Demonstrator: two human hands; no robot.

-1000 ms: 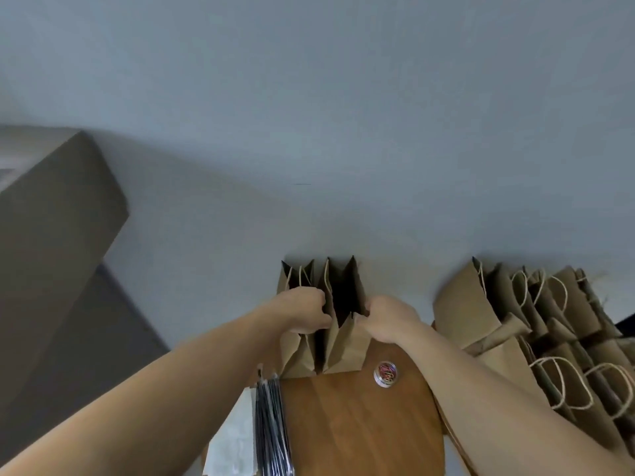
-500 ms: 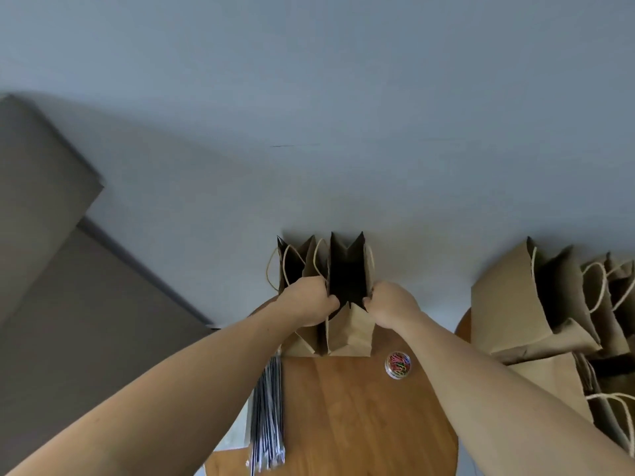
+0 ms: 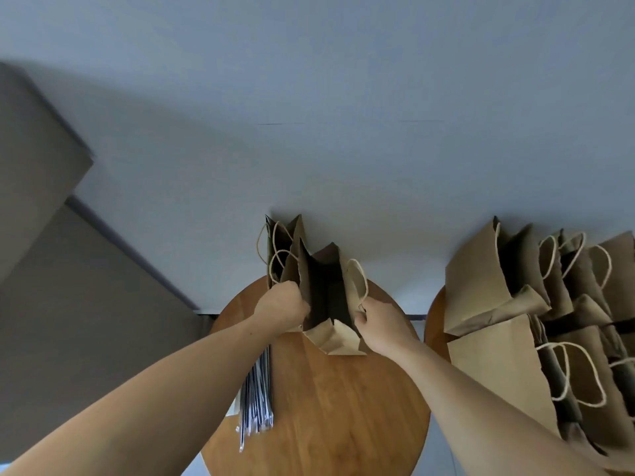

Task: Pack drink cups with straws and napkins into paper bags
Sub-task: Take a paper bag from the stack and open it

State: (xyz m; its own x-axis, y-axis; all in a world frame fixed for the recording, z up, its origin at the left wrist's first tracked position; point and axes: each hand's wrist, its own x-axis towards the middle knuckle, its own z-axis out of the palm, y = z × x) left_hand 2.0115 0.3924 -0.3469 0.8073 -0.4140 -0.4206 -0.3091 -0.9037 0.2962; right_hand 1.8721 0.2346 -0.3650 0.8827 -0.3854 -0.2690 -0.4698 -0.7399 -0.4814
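Wooden round table (image 3: 336,407) fills the lower view now that our gaze has dropped; a second table's pile of paper bags (image 3: 536,321) lies at the right. At the far edge stands the paper bag (image 3: 326,297), its mouth wider than a second ago. Our left hand (image 3: 283,305) pinches its left rim, our right hand (image 3: 381,321) its right rim. Wrapped straws (image 3: 257,400) lie just left. We judge it ready for a cup; none is visible.

A round wooden counter (image 3: 343,407) carries two upright paper bags (image 3: 340,334) at its far edge and a bundle of wrapped straws (image 3: 257,400) along its left side.
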